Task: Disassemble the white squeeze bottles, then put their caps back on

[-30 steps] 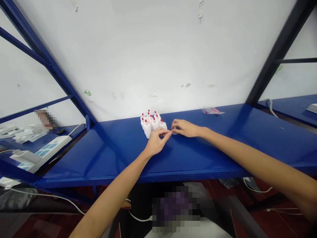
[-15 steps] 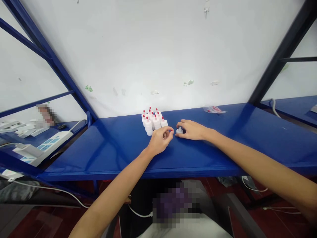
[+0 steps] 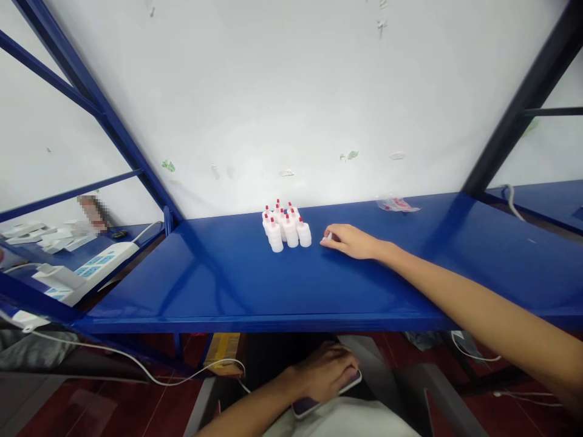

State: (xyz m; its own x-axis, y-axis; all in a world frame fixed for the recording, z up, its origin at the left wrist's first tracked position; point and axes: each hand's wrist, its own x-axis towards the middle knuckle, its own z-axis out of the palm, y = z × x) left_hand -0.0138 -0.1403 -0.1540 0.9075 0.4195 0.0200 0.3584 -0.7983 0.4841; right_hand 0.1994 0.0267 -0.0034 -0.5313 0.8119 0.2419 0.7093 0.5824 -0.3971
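Note:
My right hand (image 3: pixel 348 240) rests on the blue table with thumb and fingers closed around a small white bottle (image 3: pixel 328 237). Only the pale nozzle and a bit of its top show; the fingers hide the rest. To its left stands a tight cluster of several white squeeze bottles (image 3: pixel 276 238) with red-tipped nozzles, upright and apart from the hand. Down in my lap, my left hand (image 3: pixel 325 370) lies over a phone (image 3: pixel 304 408) in a pale case, its fingers bent over the phone's edge.
A clear plastic bag (image 3: pixel 397 204) with red pieces lies at the back right of the blue table (image 3: pixel 218 273), near the wall. Left of the frame post sits a white power strip (image 3: pixel 98 264) with a cable. A cardboard box (image 3: pixel 224 349) is under the table.
My left hand has left the table beside the bottles, where it pinched something small and red, and dropped to the phone in my lap. My right hand stays around its bottle.

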